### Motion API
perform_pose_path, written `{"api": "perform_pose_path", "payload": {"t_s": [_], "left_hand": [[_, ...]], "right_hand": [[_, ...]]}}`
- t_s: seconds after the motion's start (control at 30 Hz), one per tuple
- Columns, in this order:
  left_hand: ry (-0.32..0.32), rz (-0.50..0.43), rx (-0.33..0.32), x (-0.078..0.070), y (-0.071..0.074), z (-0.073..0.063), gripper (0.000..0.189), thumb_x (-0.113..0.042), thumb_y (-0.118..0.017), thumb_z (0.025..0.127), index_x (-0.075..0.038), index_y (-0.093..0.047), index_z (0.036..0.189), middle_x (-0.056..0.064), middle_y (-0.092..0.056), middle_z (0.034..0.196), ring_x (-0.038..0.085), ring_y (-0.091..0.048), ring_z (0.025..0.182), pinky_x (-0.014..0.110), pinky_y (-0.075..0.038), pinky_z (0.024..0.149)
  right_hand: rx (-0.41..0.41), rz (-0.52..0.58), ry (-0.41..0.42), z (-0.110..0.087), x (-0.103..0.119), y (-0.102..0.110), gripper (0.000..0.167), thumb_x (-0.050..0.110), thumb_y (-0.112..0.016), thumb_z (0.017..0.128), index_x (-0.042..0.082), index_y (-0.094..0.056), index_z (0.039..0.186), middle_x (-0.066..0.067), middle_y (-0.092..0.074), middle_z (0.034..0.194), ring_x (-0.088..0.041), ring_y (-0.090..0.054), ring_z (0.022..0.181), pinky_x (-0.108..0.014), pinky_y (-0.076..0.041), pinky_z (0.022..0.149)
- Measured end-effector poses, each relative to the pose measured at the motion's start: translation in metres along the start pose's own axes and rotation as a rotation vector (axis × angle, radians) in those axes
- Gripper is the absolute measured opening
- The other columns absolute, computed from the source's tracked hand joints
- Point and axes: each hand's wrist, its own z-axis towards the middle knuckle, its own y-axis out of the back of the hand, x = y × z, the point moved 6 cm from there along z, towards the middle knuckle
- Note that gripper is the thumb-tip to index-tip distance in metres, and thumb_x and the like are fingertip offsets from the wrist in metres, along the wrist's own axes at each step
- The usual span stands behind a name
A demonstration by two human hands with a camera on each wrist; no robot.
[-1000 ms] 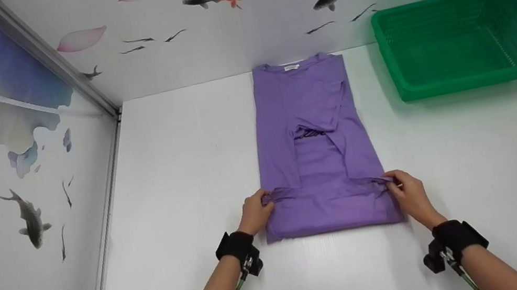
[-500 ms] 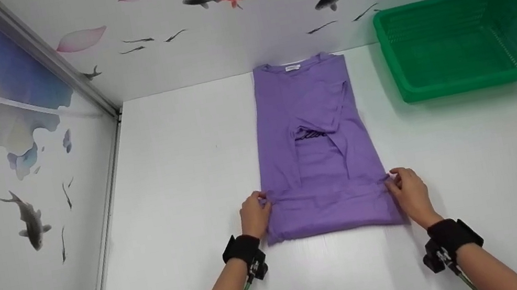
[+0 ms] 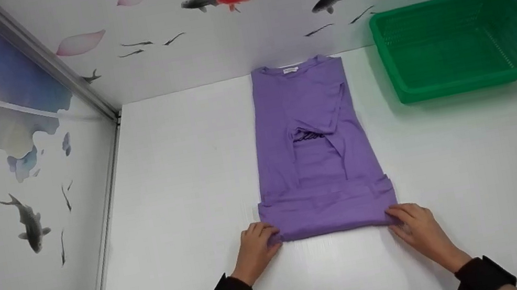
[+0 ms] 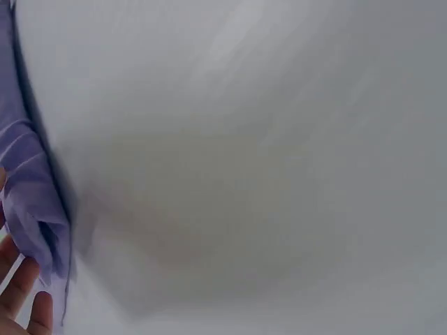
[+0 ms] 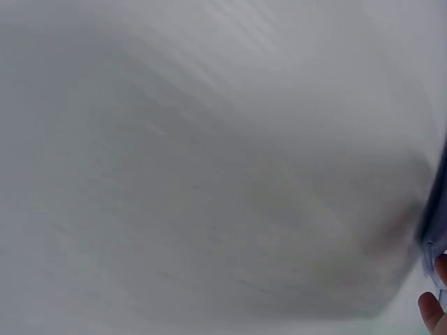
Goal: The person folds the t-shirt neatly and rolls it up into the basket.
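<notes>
A purple T-shirt (image 3: 272, 148) lies on the white table, its collar at the far end and its sides and sleeves folded inward. The near end is turned up into a wide band. At that band's near left corner my left hand (image 3: 254, 249) pinches the cloth, fingers on top and thumb at the near edge. My right hand (image 3: 425, 232) grips the near right corner in the same way. In the left wrist view the purple cloth (image 4: 35, 188) bunches beside my fingertips (image 4: 26, 272). Only a sliver of cloth and a thumb (image 5: 429, 310) show in the right wrist view.
A green plastic basket (image 3: 476, 84) stands at the back right of the white table (image 3: 179, 180). Walls with painted fish rise behind the table and on its left. The shirt's collar lies close to the back wall.
Both hands have let go of the folded-up hem's ends and moved toward the person, down to the near corners of the folded band. The shirt has hardly moved.
</notes>
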Motion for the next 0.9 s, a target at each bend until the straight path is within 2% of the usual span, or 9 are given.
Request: {"api": "perform_pose_path", "payload": {"t_s": [0.1, 0.2, 0.3, 0.4, 0.5, 0.6, 0.73, 0.9], "left_hand": [[-0.027, 0.029, 0.052, 0.0, -0.008, -0.007, 0.032, -0.018, -0.08, 0.079, -0.009, -0.068, 0.106, 0.003, -0.061, 0.104, 0.022, -0.055, 0.101, 0.035, -0.043, 0.079], [-0.029, 0.054, 0.068, 0.001, -0.015, -0.008, 0.032, -0.017, -0.08, 0.08, -0.008, -0.067, 0.108, 0.003, -0.061, 0.105, 0.021, -0.056, 0.101, 0.034, -0.043, 0.08], [-0.04, 0.076, 0.034, 0.003, -0.018, -0.006, 0.026, -0.013, -0.08, 0.079, -0.008, -0.068, 0.102, 0.003, -0.062, 0.099, 0.02, -0.057, 0.095, 0.031, -0.045, 0.078], [-0.071, 0.093, -0.021, 0.002, -0.015, -0.004, 0.019, -0.008, -0.081, 0.076, -0.008, -0.07, 0.092, 0.002, -0.062, 0.091, 0.019, -0.058, 0.088, 0.029, -0.047, 0.074], [-0.112, 0.095, -0.058, -0.001, -0.01, -0.006, 0.018, -0.005, -0.081, 0.072, -0.01, -0.069, 0.084, 0.0, -0.062, 0.085, 0.018, -0.056, 0.085, 0.028, -0.047, 0.071], [-0.156, 0.071, -0.058, -0.007, -0.002, -0.012, 0.019, -0.006, -0.082, 0.069, -0.012, -0.068, 0.081, -0.001, -0.064, 0.083, 0.019, -0.057, 0.09, 0.03, -0.046, 0.073], [-0.198, -0.004, 0.003, -0.018, 0.011, -0.023, 0.019, -0.006, -0.078, 0.069, -0.012, -0.065, 0.082, -0.002, -0.066, 0.084, 0.019, -0.061, 0.094, 0.033, -0.046, 0.078], [-0.204, -0.109, 0.12, -0.031, 0.025, -0.033, 0.015, -0.005, -0.072, 0.074, -0.01, -0.065, 0.086, -0.002, -0.066, 0.081, 0.01, -0.061, 0.075, 0.029, -0.046, 0.078]], "right_hand": [[0.022, -0.033, -0.003, -0.006, -0.001, -0.005, 0.044, -0.005, -0.084, 0.061, -0.002, -0.069, 0.102, -0.014, -0.064, 0.101, -0.033, -0.061, 0.091, -0.049, -0.048, 0.07], [-0.017, -0.028, 0.024, -0.007, -0.002, -0.008, 0.039, -0.01, -0.081, 0.06, -0.003, -0.071, 0.097, -0.013, -0.065, 0.097, -0.032, -0.061, 0.088, -0.048, -0.048, 0.07], [-0.073, -0.008, 0.061, -0.007, -0.003, -0.009, 0.034, -0.013, -0.078, 0.059, -0.003, -0.071, 0.091, -0.012, -0.065, 0.092, -0.031, -0.06, 0.085, -0.046, -0.047, 0.067], [-0.094, 0.008, 0.084, -0.008, -0.003, -0.008, 0.03, -0.012, -0.074, 0.061, -0.002, -0.069, 0.089, -0.012, -0.065, 0.091, -0.032, -0.06, 0.085, -0.046, -0.046, 0.067], [-0.081, 0.017, 0.089, -0.012, -0.001, -0.004, 0.025, -0.007, -0.069, 0.065, -0.001, -0.068, 0.09, -0.012, -0.066, 0.092, -0.034, -0.06, 0.088, -0.048, -0.046, 0.069], [-0.044, 0.021, 0.083, -0.02, 0.003, 0.003, 0.021, -0.001, -0.065, 0.071, 0.001, -0.067, 0.092, -0.012, -0.067, 0.094, -0.034, -0.06, 0.091, -0.048, -0.045, 0.073], [0.009, 0.022, 0.054, -0.033, 0.011, 0.016, 0.019, 0.001, -0.063, 0.074, 0.004, -0.066, 0.093, -0.009, -0.068, 0.093, -0.03, -0.061, 0.091, -0.045, -0.04, 0.077], [0.023, 0.049, -0.028, -0.043, 0.022, 0.034, 0.032, -0.012, -0.069, 0.063, 0.004, -0.065, 0.09, -0.002, -0.065, 0.085, -0.015, -0.06, 0.077, -0.032, -0.035, 0.081]]}}
